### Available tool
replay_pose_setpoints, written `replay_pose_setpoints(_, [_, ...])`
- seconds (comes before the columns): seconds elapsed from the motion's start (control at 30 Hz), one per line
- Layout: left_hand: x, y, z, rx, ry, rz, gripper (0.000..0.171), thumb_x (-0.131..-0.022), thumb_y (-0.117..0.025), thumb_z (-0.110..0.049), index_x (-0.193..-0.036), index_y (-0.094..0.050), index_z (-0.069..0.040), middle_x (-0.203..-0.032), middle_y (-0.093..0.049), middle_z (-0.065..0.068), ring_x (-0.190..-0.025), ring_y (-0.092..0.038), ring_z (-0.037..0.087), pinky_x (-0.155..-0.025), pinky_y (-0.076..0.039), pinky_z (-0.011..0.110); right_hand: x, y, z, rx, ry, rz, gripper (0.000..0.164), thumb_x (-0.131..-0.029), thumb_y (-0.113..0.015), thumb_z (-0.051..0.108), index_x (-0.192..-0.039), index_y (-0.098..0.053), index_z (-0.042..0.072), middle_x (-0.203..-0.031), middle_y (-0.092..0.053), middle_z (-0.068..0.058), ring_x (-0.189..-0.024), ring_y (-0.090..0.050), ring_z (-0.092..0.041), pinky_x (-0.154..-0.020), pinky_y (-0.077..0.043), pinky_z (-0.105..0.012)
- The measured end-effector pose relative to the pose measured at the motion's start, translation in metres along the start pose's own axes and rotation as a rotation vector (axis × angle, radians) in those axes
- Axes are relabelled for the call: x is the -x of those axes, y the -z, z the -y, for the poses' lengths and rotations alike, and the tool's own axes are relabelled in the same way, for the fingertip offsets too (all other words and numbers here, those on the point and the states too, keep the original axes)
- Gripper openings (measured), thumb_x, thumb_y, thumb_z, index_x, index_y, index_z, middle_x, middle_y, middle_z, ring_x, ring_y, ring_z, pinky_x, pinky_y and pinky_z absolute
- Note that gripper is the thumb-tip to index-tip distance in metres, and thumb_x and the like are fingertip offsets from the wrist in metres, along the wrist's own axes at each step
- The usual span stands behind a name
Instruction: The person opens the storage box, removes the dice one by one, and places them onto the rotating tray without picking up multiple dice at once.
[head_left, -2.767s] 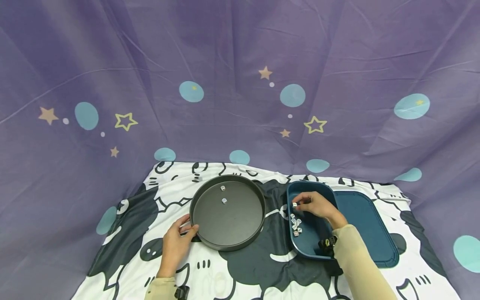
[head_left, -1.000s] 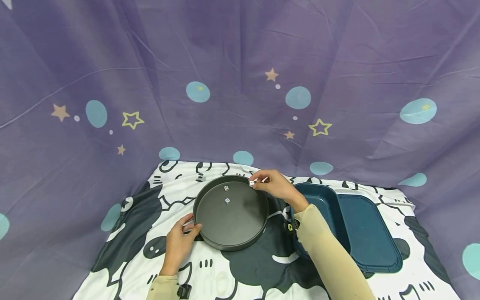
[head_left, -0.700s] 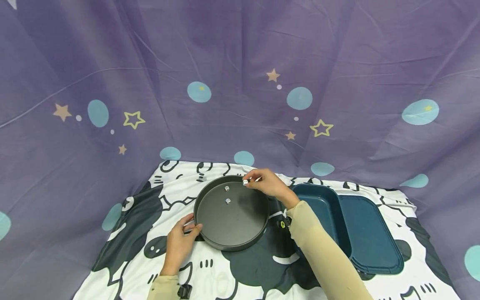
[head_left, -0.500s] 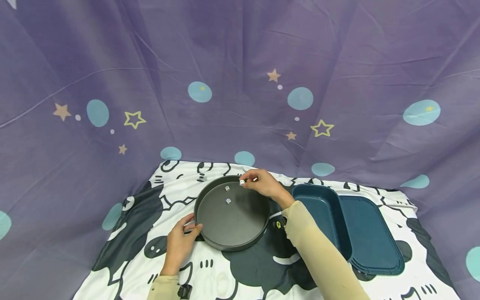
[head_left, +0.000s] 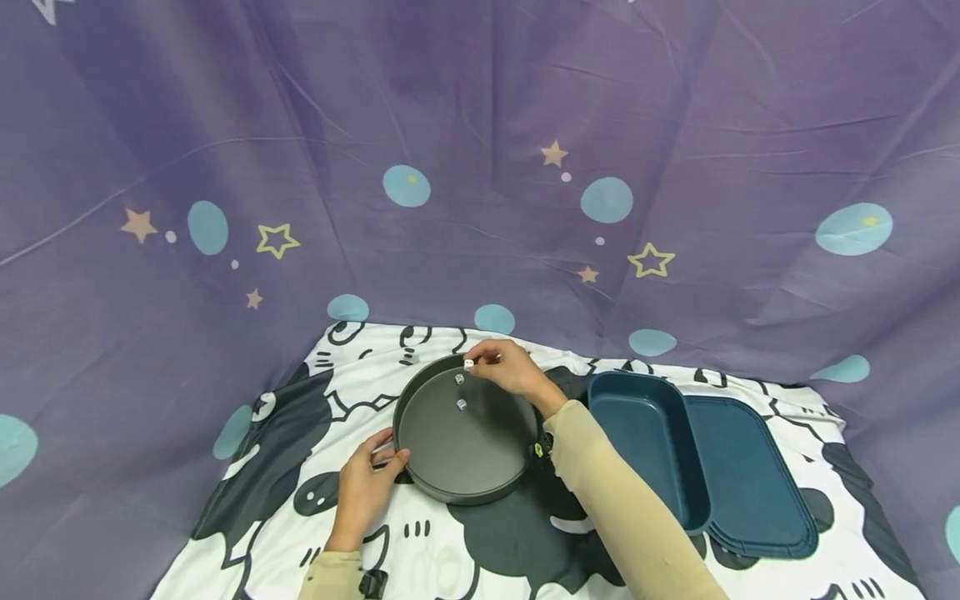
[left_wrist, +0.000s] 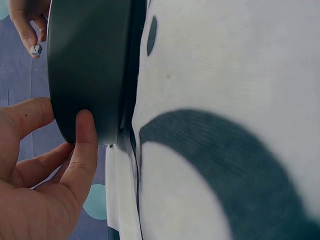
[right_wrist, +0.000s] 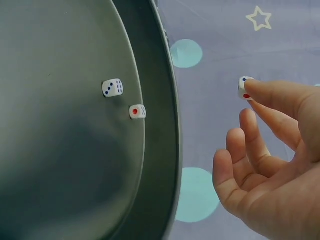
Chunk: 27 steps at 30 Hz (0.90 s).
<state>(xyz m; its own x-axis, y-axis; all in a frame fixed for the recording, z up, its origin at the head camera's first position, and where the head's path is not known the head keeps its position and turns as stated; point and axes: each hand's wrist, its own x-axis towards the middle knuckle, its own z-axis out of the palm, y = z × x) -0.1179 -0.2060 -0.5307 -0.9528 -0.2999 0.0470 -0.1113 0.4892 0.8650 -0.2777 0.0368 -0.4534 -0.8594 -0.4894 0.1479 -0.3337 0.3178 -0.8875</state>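
Note:
A round dark grey baking pan stands on the cloth. Fingers and thumb of my left hand grip its left side, one digit lying along the outer wall in the left wrist view. Two white dice lie on the pan floor: one die shows blue pips, the other die a red one. Over the far part of the pan, my right hand pinches a third die between thumb and index finger, its other fingers loosely bent. In the head view this held die appears just above the farther die.
Right of the pan stands a deep blue rectangular box, its left part hidden behind the right sleeve. A flat blue lid lies beside it. The patterned cloth is wrinkled, and a purple curtain hangs behind.
My right hand has carried a die from the blue box leftward over the pan's far rim, drifting further left lately. My left hand keeps its grip. The two dice in the pan stay put.

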Motion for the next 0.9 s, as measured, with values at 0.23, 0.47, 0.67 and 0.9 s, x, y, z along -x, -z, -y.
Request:
replay_pose_setpoints(0.23, [0.002, -0.001, -0.001, 0.000, -0.010, -0.004, 0.051, -0.089, -0.077, -0.020, -0.135, -0.061, -0.004, -0.122, -0.068, 0.016, -0.102, -0.069, 0.029, -0.099, -0.044, 0.053, -0.007, -0.010, -0.005, 0.029, 0.013, 0.018, 0.017, -0.088, -0.073, 0.001, -0.105, -0.073, 0.001, -0.072, -0.064, 0.000, -0.065, -0.053, -0.008, -0.061, -0.041, -0.024])
replay_pose_setpoints(0.47, [0.001, 0.000, -0.001, 0.002, -0.013, -0.008, 0.051, -0.090, -0.077, -0.019, -0.135, -0.061, -0.004, -0.123, -0.068, 0.015, -0.102, -0.069, 0.028, -0.098, -0.045, 0.051, -0.012, -0.016, -0.005, 0.041, 0.015, 0.027, 0.017, -0.087, -0.073, 0.002, -0.103, -0.074, 0.003, -0.072, -0.066, -0.001, -0.063, -0.054, -0.007, -0.060, -0.040, -0.024])
replay_pose_setpoints(0.67, [0.001, -0.001, 0.000, 0.010, -0.014, -0.005, 0.051, -0.090, -0.077, -0.019, -0.135, -0.061, -0.003, -0.121, -0.069, 0.016, -0.102, -0.069, 0.028, -0.097, -0.045, 0.052, -0.013, -0.018, -0.005, 0.064, -0.002, 0.029, 0.016, -0.088, -0.073, 0.005, -0.105, -0.075, 0.004, -0.075, -0.068, -0.006, -0.065, -0.054, -0.008, -0.061, -0.040, -0.024])
replay_pose_setpoints(0.9, [0.001, 0.001, 0.000, 0.008, -0.003, -0.004, 0.050, -0.090, -0.077, -0.021, -0.135, -0.062, -0.005, -0.121, -0.069, 0.015, -0.102, -0.069, 0.028, -0.098, -0.045, 0.051, -0.011, -0.017, -0.002, 0.052, -0.007, 0.027, 0.015, -0.089, -0.073, 0.005, -0.104, -0.075, 0.003, -0.073, -0.065, 0.002, -0.066, -0.054, -0.009, -0.062, -0.041, -0.025])
